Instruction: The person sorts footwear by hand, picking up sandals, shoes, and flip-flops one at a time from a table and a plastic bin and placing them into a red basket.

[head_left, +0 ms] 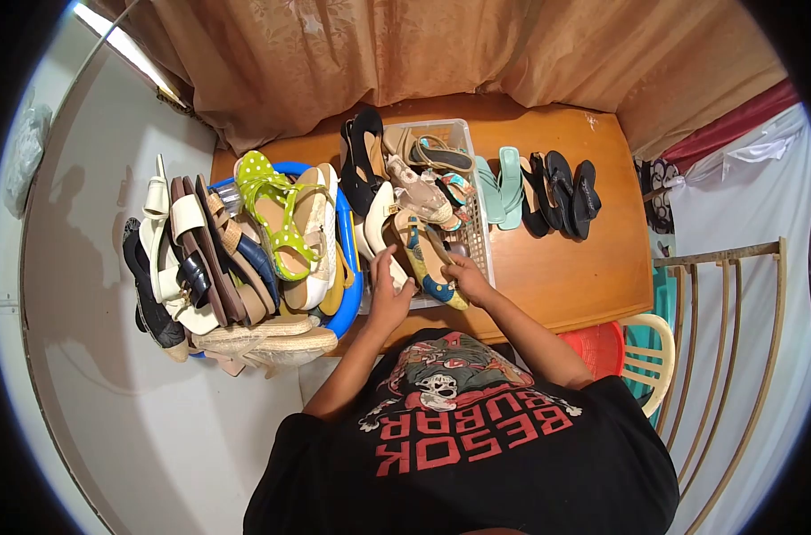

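My right hand [468, 278] grips a yellow and blue patterned shoe [430, 263] by its side near the toe, over the front of a clear plastic basket [479, 241]. Just left of it, my left hand [391, 292] has its fingers and thumb apart, with fingertips right at a cream shoe [383, 254]. Beyond the hands, the basket is heaped with footwear. A beige shoe in clear wrapping [421, 194], a black shoe [363, 160] and a strappy sandal [443, 153] lie on top.
At the left, a blue-rimmed basket [353, 276] overflows with sandals, including a green polka-dot pair [272, 209]. Mint slippers [510, 187] and black sandals [559, 192] stand right on the wooden table [566, 285]. A red basin [595, 349] and plastic chair [660, 357] are near my right side.
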### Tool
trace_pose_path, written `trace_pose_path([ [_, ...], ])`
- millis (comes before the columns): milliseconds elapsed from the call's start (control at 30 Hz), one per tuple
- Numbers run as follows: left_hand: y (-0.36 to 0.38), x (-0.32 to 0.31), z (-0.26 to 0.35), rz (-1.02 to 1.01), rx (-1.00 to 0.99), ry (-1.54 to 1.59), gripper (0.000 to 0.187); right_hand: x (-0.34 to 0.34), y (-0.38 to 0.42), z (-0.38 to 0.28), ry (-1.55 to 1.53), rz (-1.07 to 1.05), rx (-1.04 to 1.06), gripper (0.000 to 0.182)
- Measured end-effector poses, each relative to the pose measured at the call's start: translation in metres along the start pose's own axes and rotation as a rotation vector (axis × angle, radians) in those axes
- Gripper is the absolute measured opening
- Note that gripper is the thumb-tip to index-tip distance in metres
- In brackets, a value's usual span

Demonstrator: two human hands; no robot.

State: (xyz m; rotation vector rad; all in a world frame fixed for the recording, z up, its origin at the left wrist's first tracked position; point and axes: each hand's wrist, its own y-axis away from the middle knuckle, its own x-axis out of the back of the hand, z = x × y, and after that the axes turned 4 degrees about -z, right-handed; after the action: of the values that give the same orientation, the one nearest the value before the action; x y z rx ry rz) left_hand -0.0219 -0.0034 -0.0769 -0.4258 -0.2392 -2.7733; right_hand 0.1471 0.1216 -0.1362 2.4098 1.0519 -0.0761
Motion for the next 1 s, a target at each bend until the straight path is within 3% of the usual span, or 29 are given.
trace_pose_path([
  [67,-0.003,0.0,-0.007,0.109,-0.071,-0.24,0.079,0.007,0.001,0.001,-0.093,-0.041,-0.023,0.031],
  [167,-0.007,0.002,0.012,0.191,-0.023,-0.245,0.089,-0.003,0.01,-0.015,-0.056,0.034,0.067,0.031],
  [200,-0.013,0.003,-0.005,0.133,-0.028,-0.18,0.095,-0.006,0.012,-0.02,-0.055,0.032,0.062,0.031],
  [300,-0.024,0.004,-0.019,0.134,-0.002,-0.135,0.095,-0.007,0.01,-0.042,0.084,0.136,0.142,0.035],
  [400,-0.028,0.0,-0.02,0.184,-0.002,-0.186,0.097,-0.002,0.002,-0.068,0.504,0.19,0.526,0.043],
  [500,-0.032,-0.006,-0.021,0.23,0.003,-0.251,0.102,0.003,-0.01,-0.056,0.416,0.212,0.445,0.043],
  [533,-0.032,-0.01,-0.024,0.266,0.036,-0.297,0.103,0.013,-0.017,-0.041,0.383,0.16,0.308,0.048],
  [667,-0.03,-0.024,-0.016,0.357,0.079,-0.342,0.104,0.027,-0.026,0.025,0.597,0.209,0.338,0.058],
  [767,-0.03,-0.023,-0.013,0.408,0.03,-0.284,0.103,0.005,-0.005,-0.003,0.555,0.333,0.436,0.061],
  [833,-0.023,-0.015,0.004,0.34,0.12,-0.215,0.105,-0.009,0.013,-0.032,0.65,0.349,0.428,0.063],
  [900,-0.02,-0.019,-0.002,0.394,0.042,-0.255,0.1,-0.013,0.025,-0.042,0.889,0.295,0.591,0.061],
  [1000,-0.012,-0.018,0.011,0.339,-0.144,-0.33,0.087,-0.006,0.018,-0.024,0.769,0.124,0.569,0.06],
])
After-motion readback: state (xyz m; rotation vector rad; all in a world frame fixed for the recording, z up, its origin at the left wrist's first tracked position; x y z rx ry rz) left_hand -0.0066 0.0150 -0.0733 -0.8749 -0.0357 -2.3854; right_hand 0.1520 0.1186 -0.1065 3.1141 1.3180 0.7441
